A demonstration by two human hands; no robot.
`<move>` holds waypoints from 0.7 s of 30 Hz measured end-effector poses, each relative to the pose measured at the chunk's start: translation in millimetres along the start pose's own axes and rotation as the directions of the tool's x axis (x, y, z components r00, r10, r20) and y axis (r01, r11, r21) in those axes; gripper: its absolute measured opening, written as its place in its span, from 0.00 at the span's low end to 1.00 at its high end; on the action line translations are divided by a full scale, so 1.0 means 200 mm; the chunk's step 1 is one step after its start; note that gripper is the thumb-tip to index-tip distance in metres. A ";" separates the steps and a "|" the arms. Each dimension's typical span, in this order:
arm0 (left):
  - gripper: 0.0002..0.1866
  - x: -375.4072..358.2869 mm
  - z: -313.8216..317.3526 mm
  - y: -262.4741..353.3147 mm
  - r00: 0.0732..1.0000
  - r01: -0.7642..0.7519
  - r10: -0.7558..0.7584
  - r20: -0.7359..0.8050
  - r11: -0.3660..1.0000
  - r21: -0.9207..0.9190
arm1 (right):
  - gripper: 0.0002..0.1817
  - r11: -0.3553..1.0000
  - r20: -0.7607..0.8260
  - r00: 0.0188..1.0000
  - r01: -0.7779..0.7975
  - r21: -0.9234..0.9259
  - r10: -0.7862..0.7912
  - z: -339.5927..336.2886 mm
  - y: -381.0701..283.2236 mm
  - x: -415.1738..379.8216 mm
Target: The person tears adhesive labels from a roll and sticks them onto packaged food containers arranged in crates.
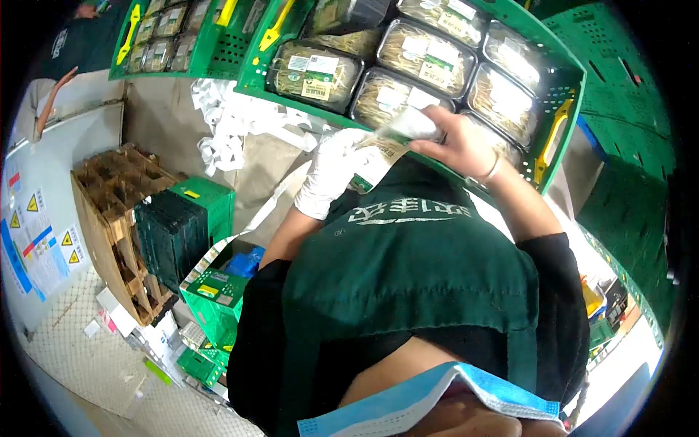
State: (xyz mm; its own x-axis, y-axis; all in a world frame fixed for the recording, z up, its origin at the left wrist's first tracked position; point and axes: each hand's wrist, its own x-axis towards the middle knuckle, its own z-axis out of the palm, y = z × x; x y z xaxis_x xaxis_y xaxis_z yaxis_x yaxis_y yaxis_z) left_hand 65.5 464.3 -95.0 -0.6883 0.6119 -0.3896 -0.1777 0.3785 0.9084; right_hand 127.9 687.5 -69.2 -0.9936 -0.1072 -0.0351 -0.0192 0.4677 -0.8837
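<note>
My left hand (329,175), in a white glove, is closed on a strip of printed labels (375,166) in white, green and tan. My bare right hand (464,144) is closed around what looks like a whitish label roll (419,127), slightly blurred, with the strip running between both hands. Just beyond them, a green crate (251,76) holds several clear-lidded black trays of pale sprouts (426,60), most with labels on top. The nearest tray of sprouts (397,95) is partly covered by my right hand and the roll.
Another green crate (211,54) with packed trays stands at the upper left. Loose white backing paper (222,131) hangs at its near side. Wooden pallets (120,226) and a dark crate (171,237) stand at the left. A person's arm (49,102) shows at the far left.
</note>
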 end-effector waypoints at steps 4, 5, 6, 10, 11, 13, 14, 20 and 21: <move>0.16 0.07 0.16 0.20 0.968 -0.245 0.245 0.050 0.969 -0.024 | 0.10 0.998 -0.084 0.996 -0.034 -0.059 0.029 0.00 -0.07 -0.13; 0.12 0.09 0.20 0.20 0.958 -0.277 0.274 0.081 0.961 0.028 | 0.08 0.993 -0.115 0.989 -0.096 -0.068 0.088 0.00 -0.10 -0.16; 0.09 0.10 0.24 0.20 0.969 -0.242 0.232 0.084 0.960 0.138 | 0.07 0.974 -0.170 0.975 -0.172 -0.150 0.146 0.00 -0.09 -0.20; 0.06 0.12 0.31 0.10 0.884 -0.462 0.356 0.303 0.767 0.446 | 0.09 0.889 -0.420 0.897 -0.299 -0.347 0.138 -0.25 0.09 -0.33; 0.07 0.10 0.31 0.12 0.905 -0.410 0.306 0.296 0.813 0.413 | 0.10 0.800 -0.488 0.831 -0.473 -0.369 0.266 -0.36 0.13 -0.38; 0.12 0.12 0.20 0.08 0.894 -0.396 0.259 0.365 0.838 0.375 | 0.08 0.779 -0.389 0.852 -0.495 -0.384 0.349 -0.49 0.21 -0.47; 0.11 0.13 0.16 0.05 0.943 -0.248 0.186 0.278 0.946 0.210 | 0.11 0.709 -0.302 0.862 -0.506 -0.491 0.407 -0.46 0.33 -0.54; 0.12 0.13 0.11 -0.05 0.980 -0.132 0.131 0.146 0.991 -0.007 | 0.16 0.454 -0.077 0.880 -0.315 -0.834 0.469 -0.17 0.60 -0.60; 0.12 0.12 0.13 -0.02 0.984 -0.078 0.095 0.153 0.991 -0.112 | 0.19 0.412 -0.120 0.864 -0.350 -0.841 0.490 -0.18 0.61 -0.58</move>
State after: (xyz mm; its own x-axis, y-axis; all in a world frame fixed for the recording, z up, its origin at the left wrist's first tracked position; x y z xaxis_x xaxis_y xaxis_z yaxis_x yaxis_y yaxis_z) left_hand 68.7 495.3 -112.1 -0.5861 0.7442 -0.3204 -0.2008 0.2498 0.9473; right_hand 237.1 788.3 -155.3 -0.8808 0.2417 -0.4073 0.2468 0.9682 0.0409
